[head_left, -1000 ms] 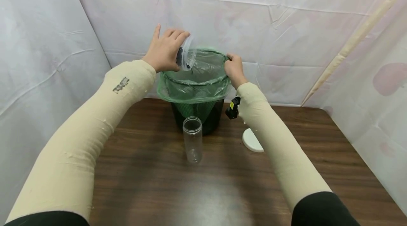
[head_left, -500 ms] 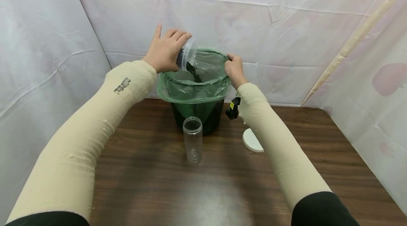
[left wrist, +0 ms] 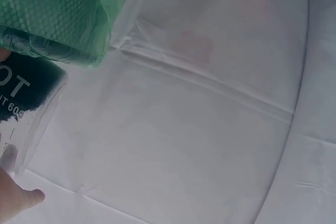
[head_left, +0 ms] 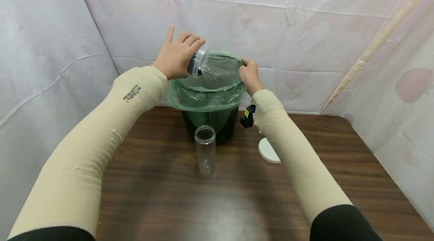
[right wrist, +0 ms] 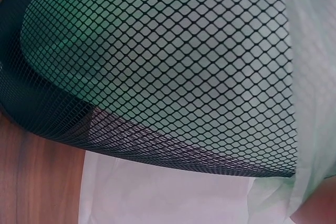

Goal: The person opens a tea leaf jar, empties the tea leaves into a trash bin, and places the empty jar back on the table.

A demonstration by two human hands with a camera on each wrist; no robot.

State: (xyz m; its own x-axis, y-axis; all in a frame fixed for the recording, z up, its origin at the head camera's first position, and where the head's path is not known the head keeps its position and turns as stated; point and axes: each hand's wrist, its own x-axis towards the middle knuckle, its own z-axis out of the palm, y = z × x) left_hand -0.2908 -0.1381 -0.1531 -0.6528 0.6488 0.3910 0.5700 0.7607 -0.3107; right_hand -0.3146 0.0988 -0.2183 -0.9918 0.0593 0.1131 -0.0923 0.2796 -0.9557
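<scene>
My left hand (head_left: 178, 54) grips a clear plastic jar (head_left: 201, 59) that is tilted with its mouth over the bin. Inside the jar, dark bits sit near the mouth. A dark label (left wrist: 30, 85) with white letters shows on it in the left wrist view. The black mesh trash bin (head_left: 228, 128) stands upright on the table, lined with a green plastic bag (head_left: 207, 99) folded over its rim. At the rim's right side my right hand (head_left: 250, 75) holds the bag and edge, thumb and fingers curled. What lies at the bottom of the bin is hidden.
In front of the bin stands a second, taller clear jar (head_left: 205, 154) without a lid. A round white lid (head_left: 268, 150) lies on the wooden table (head_left: 162, 196), partly behind my right forearm. White cloth walls (head_left: 237, 26) close off the back and sides.
A clump of dark bits fell from the jar into the bin half a second ago; now only a little shows at its mouth. The jar dips slightly lower. My right hand keeps its place.
</scene>
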